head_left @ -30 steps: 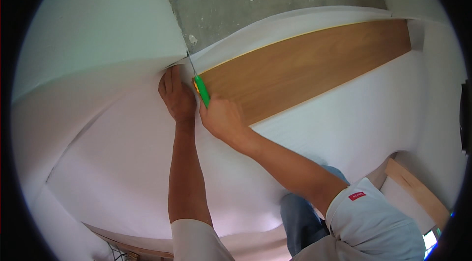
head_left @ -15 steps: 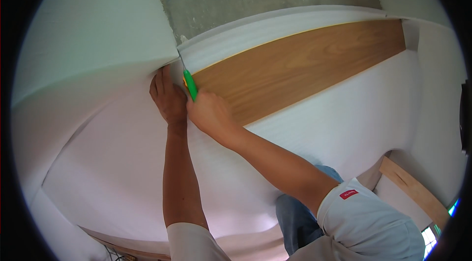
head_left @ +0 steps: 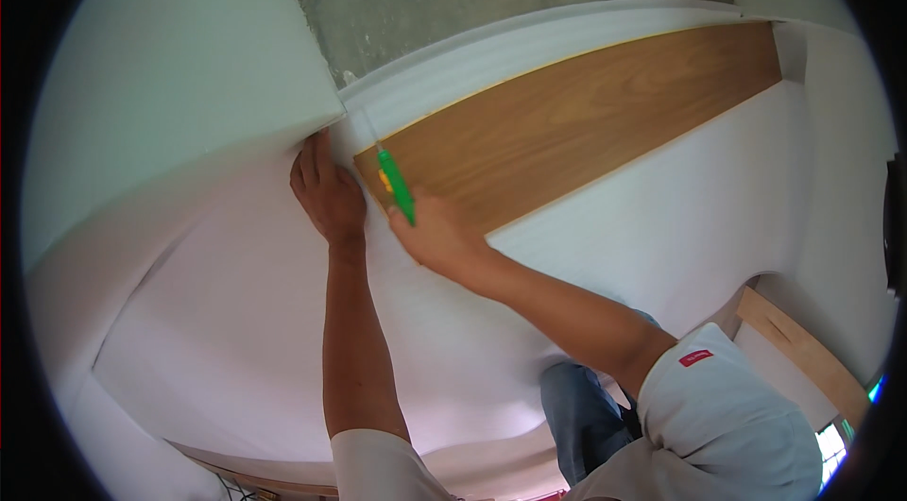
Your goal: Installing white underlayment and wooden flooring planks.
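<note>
My right hand [head_left: 439, 232] grips the green knife [head_left: 396, 185] over the left end of the plank [head_left: 586, 104]. My left hand [head_left: 331, 194] touches the white sheet [head_left: 605, 203] by the left wall [head_left: 189, 76]; pinching, I can't tell. Clean strokes probably need those fingers clear.

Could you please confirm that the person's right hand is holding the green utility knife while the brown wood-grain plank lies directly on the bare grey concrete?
Not quite: in the head view, the brown wood-grain plank lies on the white underlay sheet, not on the bare grey concrete. The right hand is indeed holding the green utility knife.
</note>
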`<action>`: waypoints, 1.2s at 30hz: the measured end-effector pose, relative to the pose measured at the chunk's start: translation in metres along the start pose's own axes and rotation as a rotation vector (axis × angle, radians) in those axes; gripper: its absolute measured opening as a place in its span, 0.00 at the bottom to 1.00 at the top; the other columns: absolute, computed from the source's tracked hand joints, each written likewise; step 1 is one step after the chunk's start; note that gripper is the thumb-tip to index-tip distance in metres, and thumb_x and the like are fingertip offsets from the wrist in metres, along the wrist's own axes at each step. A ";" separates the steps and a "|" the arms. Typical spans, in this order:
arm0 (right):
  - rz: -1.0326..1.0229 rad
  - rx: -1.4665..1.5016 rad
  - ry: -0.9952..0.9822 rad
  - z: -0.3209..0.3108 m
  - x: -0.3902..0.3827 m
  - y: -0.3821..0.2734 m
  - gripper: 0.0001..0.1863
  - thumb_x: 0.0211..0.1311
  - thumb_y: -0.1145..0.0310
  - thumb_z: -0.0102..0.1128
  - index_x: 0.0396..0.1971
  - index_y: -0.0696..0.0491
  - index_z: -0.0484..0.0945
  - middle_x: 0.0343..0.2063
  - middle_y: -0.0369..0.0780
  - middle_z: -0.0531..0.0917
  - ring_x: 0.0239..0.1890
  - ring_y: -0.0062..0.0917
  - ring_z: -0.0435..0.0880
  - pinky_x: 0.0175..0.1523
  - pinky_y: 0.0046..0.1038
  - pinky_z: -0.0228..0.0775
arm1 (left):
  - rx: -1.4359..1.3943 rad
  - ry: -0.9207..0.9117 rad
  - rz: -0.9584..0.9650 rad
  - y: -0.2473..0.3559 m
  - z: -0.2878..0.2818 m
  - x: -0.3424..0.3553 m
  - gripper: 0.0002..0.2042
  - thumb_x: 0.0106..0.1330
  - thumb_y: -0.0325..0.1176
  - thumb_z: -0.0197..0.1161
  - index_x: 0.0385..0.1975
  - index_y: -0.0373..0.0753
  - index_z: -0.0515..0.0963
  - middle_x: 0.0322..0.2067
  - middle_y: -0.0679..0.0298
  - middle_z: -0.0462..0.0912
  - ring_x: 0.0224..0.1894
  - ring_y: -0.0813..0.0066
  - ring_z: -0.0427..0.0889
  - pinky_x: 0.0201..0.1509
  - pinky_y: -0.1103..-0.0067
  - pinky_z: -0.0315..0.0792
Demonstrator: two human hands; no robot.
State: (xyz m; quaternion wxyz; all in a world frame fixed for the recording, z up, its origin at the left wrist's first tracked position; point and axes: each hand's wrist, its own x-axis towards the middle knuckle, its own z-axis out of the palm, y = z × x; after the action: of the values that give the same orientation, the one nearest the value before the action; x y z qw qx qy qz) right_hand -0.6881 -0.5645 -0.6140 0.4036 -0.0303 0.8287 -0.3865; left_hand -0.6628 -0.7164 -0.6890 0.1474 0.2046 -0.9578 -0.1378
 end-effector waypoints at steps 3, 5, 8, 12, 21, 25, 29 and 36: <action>-0.093 0.245 0.081 -0.028 0.016 -0.004 0.16 0.64 0.61 0.54 0.37 0.61 0.76 0.28 0.48 0.82 0.31 0.35 0.83 0.37 0.34 0.72 | 0.008 -0.013 0.012 0.002 0.000 -0.003 0.29 0.54 0.17 0.52 0.59 0.45 0.72 0.56 0.59 0.73 0.57 0.58 0.69 0.62 0.66 0.63; -0.154 0.460 0.065 -0.041 0.060 -0.014 0.17 0.64 0.60 0.56 0.40 0.60 0.76 0.29 0.42 0.83 0.30 0.25 0.82 0.37 0.28 0.72 | -0.034 0.004 0.015 0.005 0.001 0.000 0.29 0.54 0.18 0.52 0.59 0.46 0.72 0.55 0.59 0.73 0.57 0.58 0.69 0.62 0.66 0.63; -0.163 0.715 0.046 -0.047 0.126 -0.023 0.17 0.63 0.59 0.58 0.41 0.59 0.76 0.30 0.38 0.82 0.29 0.20 0.79 0.36 0.24 0.71 | 0.036 0.001 0.014 0.012 0.009 0.001 0.29 0.54 0.18 0.52 0.59 0.46 0.72 0.53 0.58 0.72 0.56 0.58 0.69 0.61 0.66 0.62; -0.176 0.702 0.033 -0.044 0.131 -0.009 0.17 0.62 0.60 0.60 0.42 0.59 0.76 0.30 0.36 0.80 0.30 0.17 0.77 0.37 0.21 0.70 | 0.041 -0.003 0.019 0.011 0.009 0.001 0.29 0.54 0.18 0.52 0.58 0.46 0.72 0.52 0.57 0.72 0.56 0.57 0.68 0.61 0.65 0.62; 0.213 0.640 0.173 -0.087 -0.058 0.098 0.13 0.67 0.63 0.56 0.37 0.59 0.74 0.32 0.38 0.80 0.36 0.21 0.80 0.44 0.25 0.75 | 0.061 0.004 0.001 0.006 0.005 0.002 0.26 0.54 0.19 0.52 0.56 0.45 0.74 0.54 0.58 0.72 0.55 0.56 0.68 0.61 0.64 0.62; 0.512 0.942 0.385 -0.092 -0.067 0.091 0.12 0.67 0.66 0.55 0.41 0.60 0.71 0.35 0.42 0.78 0.39 0.26 0.82 0.48 0.28 0.77 | 0.031 -0.014 -0.016 0.009 0.008 -0.001 0.25 0.56 0.21 0.52 0.56 0.46 0.74 0.55 0.58 0.72 0.56 0.56 0.67 0.61 0.64 0.61; 0.578 1.138 0.459 -0.090 -0.070 0.099 0.11 0.66 0.68 0.55 0.41 0.59 0.69 0.37 0.42 0.77 0.41 0.28 0.81 0.50 0.30 0.77 | 0.040 -0.036 -0.015 0.010 0.003 0.003 0.23 0.58 0.23 0.52 0.56 0.46 0.75 0.56 0.58 0.71 0.57 0.56 0.66 0.62 0.63 0.60; 0.435 1.375 0.510 -0.085 -0.065 0.075 0.10 0.65 0.69 0.56 0.39 0.60 0.69 0.36 0.43 0.77 0.41 0.28 0.80 0.53 0.31 0.76 | 0.020 -0.020 -0.026 0.008 -0.013 0.000 0.19 0.63 0.30 0.52 0.55 0.44 0.75 0.55 0.57 0.72 0.57 0.56 0.67 0.61 0.63 0.60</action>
State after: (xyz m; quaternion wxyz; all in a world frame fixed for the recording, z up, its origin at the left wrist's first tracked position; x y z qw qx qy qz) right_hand -0.6836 -0.4363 -0.5904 0.1947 0.4817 0.4568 -0.7221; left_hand -0.6614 -0.7126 -0.6745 0.1338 0.2172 -0.9578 -0.1324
